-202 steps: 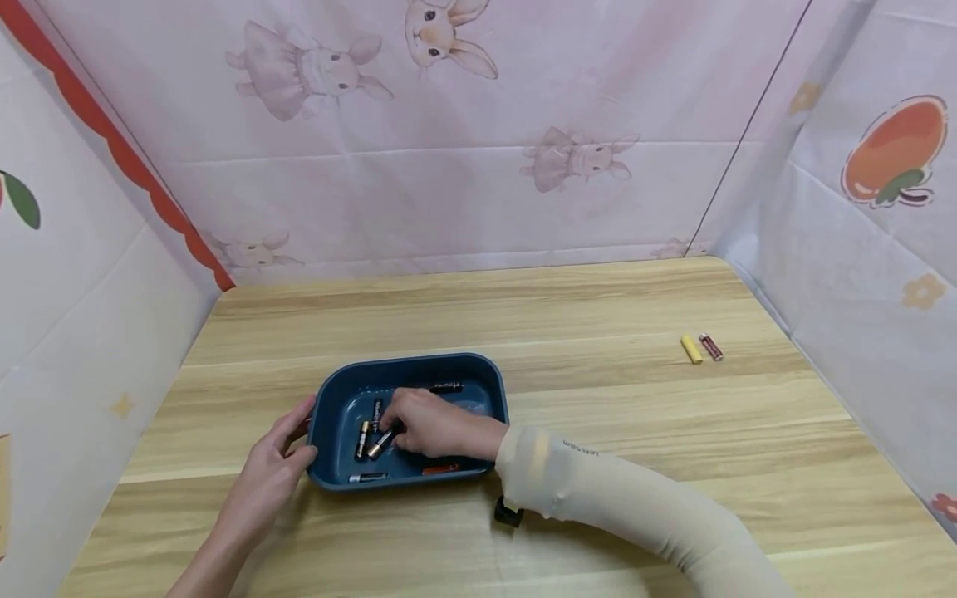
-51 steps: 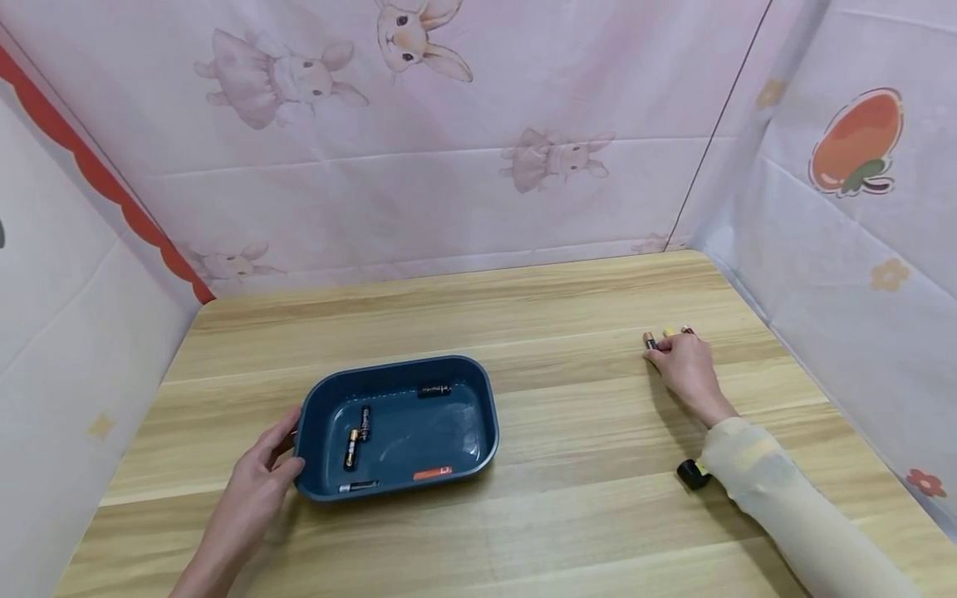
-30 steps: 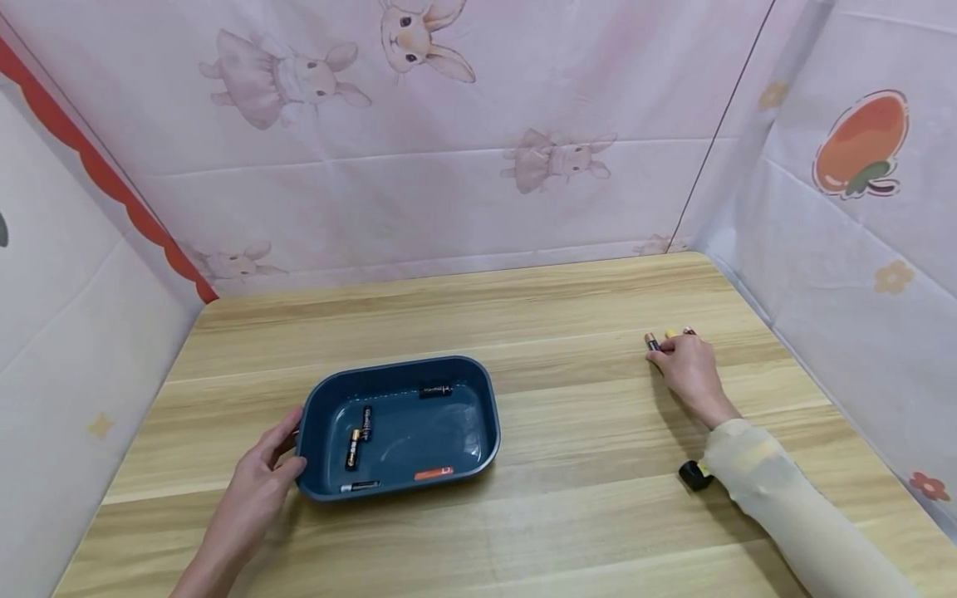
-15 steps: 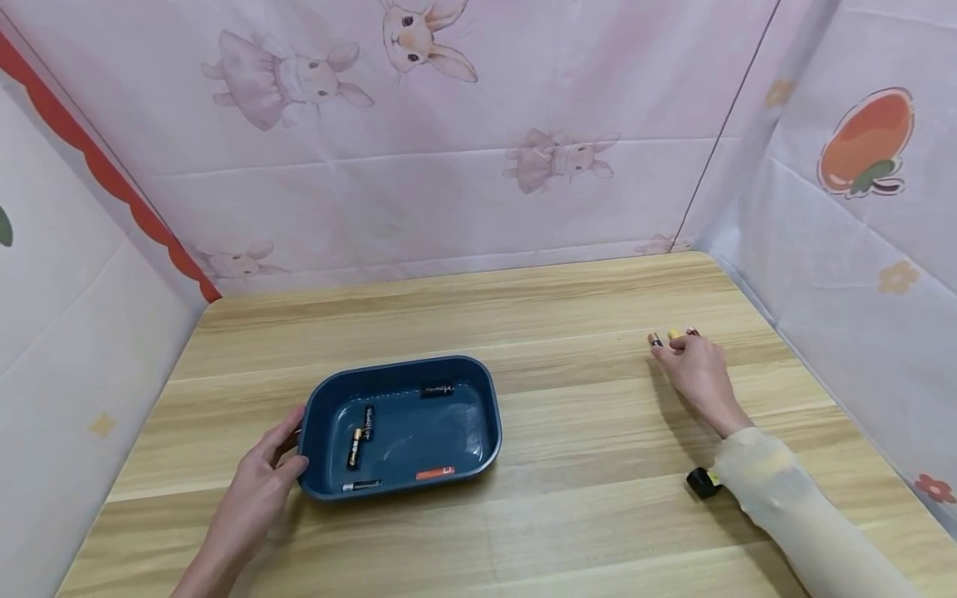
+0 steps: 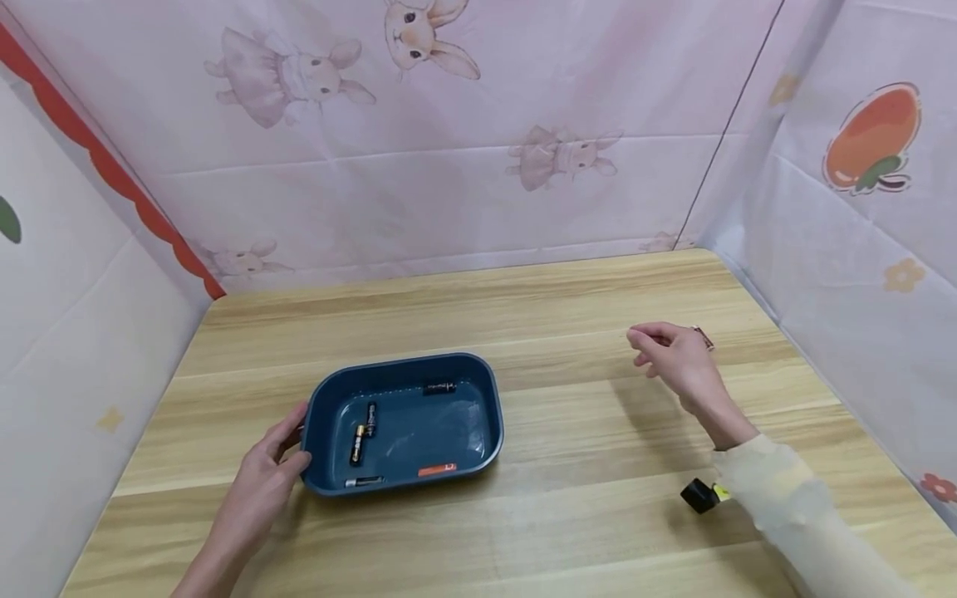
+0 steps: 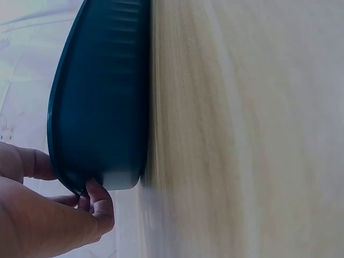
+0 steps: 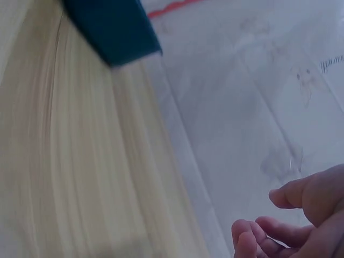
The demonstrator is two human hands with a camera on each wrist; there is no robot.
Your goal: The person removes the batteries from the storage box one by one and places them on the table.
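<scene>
Gripping the left end of the blue tray [image 5: 482, 415] between thumb and fingers, the person's left hand [image 5: 262, 472] probably steadied it on the counter [image 5: 576, 415]. The tray's raised walls presumably kept the batteries [image 5: 357, 446] inside from rolling away; an orange one [image 5: 437, 470] lay along the near side. The right hand [image 5: 679, 359] hung above the counter's right part, fingers loosely bent, holding nothing that could be seen. Just behind it lay a maroon battery [image 5: 703, 337], partly hidden. Marks showed on the casings, too small for any brand to be read; lettering [image 7: 331, 63] on the wall cloth [image 7: 215, 70] was cut off.
</scene>
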